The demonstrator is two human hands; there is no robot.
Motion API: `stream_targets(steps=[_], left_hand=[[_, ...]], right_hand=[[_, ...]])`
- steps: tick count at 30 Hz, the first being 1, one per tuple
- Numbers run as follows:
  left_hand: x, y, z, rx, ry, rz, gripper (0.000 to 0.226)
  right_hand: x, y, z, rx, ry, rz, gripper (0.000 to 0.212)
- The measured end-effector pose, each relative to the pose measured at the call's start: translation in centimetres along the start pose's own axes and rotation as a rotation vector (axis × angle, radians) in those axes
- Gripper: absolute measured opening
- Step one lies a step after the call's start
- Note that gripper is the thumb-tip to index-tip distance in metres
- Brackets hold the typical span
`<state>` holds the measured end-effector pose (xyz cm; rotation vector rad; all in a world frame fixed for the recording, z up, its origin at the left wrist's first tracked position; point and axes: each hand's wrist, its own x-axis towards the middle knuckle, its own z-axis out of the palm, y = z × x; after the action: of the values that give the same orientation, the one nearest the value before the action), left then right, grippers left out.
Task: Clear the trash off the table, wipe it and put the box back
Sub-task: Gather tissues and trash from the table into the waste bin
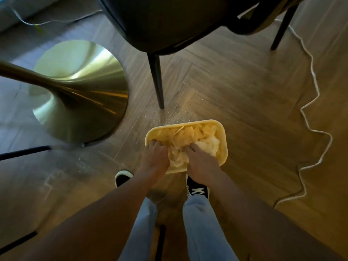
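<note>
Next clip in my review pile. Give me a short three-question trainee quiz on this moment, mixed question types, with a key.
1. True or false: both hands reach into the yellow bin.
2. What fills the bin? A) crumpled paper B) water C) shoes
3. Fill in: the scattered crumbs lie on the floor by the black chair ____.

Key
1. True: the left hand and the right hand press down on the crumpled paper.
2. A
3. leg

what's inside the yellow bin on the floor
The yellow bin holds crumpled tissue paper, with the left hand and right hand pushed in. Anything beneath the paper is hidden.
</note>
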<state>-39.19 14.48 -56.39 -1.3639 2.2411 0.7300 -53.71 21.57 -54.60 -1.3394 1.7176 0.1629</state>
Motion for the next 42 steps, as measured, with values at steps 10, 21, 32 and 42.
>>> stream_targets(steps=[10, 21, 32, 42], left_hand=[[-3.3, 1.5, -2.8, -0.243, 0.077, -0.181, 0.017], [-11.8, 1.9, -7.5, -0.462, 0.272, -0.239, 0.009], [-26.4, 4.1, -22.8, -0.875, 0.384, -0.211, 0.016], [-36.6, 3.1, -34.4, -0.976, 0.466, -0.089, 0.029]], right_hand=[[-2.7, -0.9, -3.1, 0.025, 0.016, 0.098, 0.05], [-7.8, -5.4, -7.4, 0.071, 0.072, 0.04, 0.046], [-18.8, -17.0, -17.7, 0.233, 0.328, -0.035, 0.034], [-29.4, -28.9, -28.9, 0.388, 0.686, -0.121, 0.029]])
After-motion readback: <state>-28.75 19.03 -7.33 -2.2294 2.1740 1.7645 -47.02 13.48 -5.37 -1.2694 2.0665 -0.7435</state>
